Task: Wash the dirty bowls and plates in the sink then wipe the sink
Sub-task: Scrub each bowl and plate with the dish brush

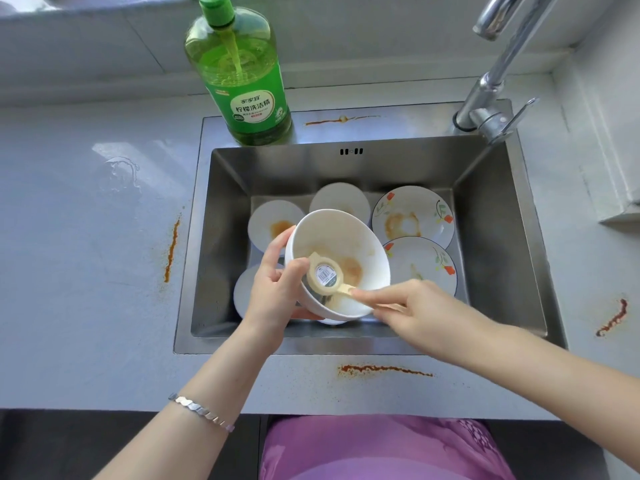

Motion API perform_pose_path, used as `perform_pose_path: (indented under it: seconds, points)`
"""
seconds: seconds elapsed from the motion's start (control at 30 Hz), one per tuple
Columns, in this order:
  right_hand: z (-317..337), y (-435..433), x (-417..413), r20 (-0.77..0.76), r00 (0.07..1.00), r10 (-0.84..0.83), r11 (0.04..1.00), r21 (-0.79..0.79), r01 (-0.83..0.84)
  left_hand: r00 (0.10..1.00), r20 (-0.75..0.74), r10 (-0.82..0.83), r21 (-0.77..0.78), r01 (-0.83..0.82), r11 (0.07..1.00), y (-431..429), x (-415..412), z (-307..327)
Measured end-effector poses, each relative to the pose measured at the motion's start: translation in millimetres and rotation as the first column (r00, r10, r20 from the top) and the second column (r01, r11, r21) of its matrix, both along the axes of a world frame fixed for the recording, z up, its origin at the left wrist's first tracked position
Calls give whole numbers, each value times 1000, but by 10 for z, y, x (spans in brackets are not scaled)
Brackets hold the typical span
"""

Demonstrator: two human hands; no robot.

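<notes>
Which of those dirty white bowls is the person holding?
The large white bowl tilted over the steel sink: the left hand grips its rim, the right hand holds a beige scrubber inside it. The others lie below.

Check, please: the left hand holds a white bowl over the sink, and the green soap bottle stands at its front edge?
No. The head view shows the green plastic soap bottle at the back edge of the steel sink; the left hand does hold the white bowl.
</notes>
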State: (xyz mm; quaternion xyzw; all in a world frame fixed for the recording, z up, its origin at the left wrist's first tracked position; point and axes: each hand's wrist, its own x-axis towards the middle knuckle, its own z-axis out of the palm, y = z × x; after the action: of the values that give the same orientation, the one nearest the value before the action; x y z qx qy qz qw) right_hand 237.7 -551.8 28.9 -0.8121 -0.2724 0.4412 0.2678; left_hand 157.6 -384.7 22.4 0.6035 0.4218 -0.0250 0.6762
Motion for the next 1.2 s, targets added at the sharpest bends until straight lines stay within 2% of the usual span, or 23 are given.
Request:
perform_pose_path:
  seconds: [0.13,0.23,0.33,0.43,0.53,0.6,0.7,0.77,0.83,0.87,0.9,0.97,1.0,1.03,1.13,1.2]
  points:
    - [-1,-18,102,112,993,-38,998,-38,43,998,25,-59,31,58,998,16,-15,11]
    - [45,-15,81,99,994,45,998,-48,-40,995,58,-77,47,75,996,57,-19,11]
    - [62,-54,184,157,983,98,983,-167,-71,988,65,-143,129,134,983,139,-27,-16]
    - [112,6,198,-3,982,188,963,-198,-185,963,47,-266,243,247,938,184,-20,-47]
    - [199,68,253,-180,950,256,942,-173,-286,919,-2,-394,250,382,890,179,-17,-70]
    - [209,36,363,-242,932,270,925,-202,-321,892,-32,-452,242,445,862,212,-15,-75]
    - [197,-35,459,-119,916,384,848,-346,-401,871,-54,-488,221,487,845,270,-8,-58]
    - [199,-37,454,72,869,490,797,-442,-412,857,-68,-510,207,513,833,263,-2,-68]
    - [182,-35,376,276,782,559,776,-506,-376,863,-73,-500,208,504,838,233,20,-84]
    - [159,-40,291,326,759,564,785,-497,-370,873,-75,-483,215,487,847,224,36,-92]
    - [128,-54,190,316,773,550,801,-461,-381,884,-76,-462,222,466,856,222,53,-100]
    - [109,-106,31,147,893,426,877,-310,-368,901,-91,-424,212,434,876,234,72,-107]
    - [95,-142,4,65,932,356,911,-247,-331,905,-103,-412,195,425,884,241,73,-105]
    - [66,-176,16,45,946,322,925,-227,-304,904,-117,-411,177,426,887,245,68,-108]
    - [-1,-264,153,138,935,327,906,-326,-268,893,-157,-421,139,442,886,256,49,-137]
    - [-15,-333,266,183,953,240,940,-289,-181,899,-171,-402,126,425,896,288,52,-144]
